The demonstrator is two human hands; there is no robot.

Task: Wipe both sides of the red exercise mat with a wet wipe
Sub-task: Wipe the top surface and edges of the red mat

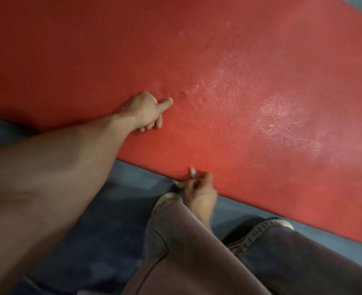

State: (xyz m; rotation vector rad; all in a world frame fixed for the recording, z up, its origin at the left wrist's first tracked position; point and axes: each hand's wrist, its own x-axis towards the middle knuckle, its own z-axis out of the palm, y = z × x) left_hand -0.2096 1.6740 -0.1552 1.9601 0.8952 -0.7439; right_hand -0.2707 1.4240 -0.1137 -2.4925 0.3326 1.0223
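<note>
Red exercise mat (229, 67) flat on grey floor (103, 220), both hands at its near edge.

Left hand (147, 111) rests on mat, fingers curled under, grasping nothing, thumb extended. Right hand (199, 190) pinches wet wipe (192, 172) at mat's edge. Trouser legs (197, 252) and shoes (167, 198) crowd that edge.

**Grainy foam, denim and a painted floor**

The red foam exercise mat (229, 60) has a fine pebbled grain, mostly matt, with a pale sheen across its right half and small dents and ripples near the middle. The faded grey-purple denim trousers (197, 258) look soft, with stitched seams. The blue-grey floor (95, 231) appears smooth and dull, unevenly mottled.
</note>
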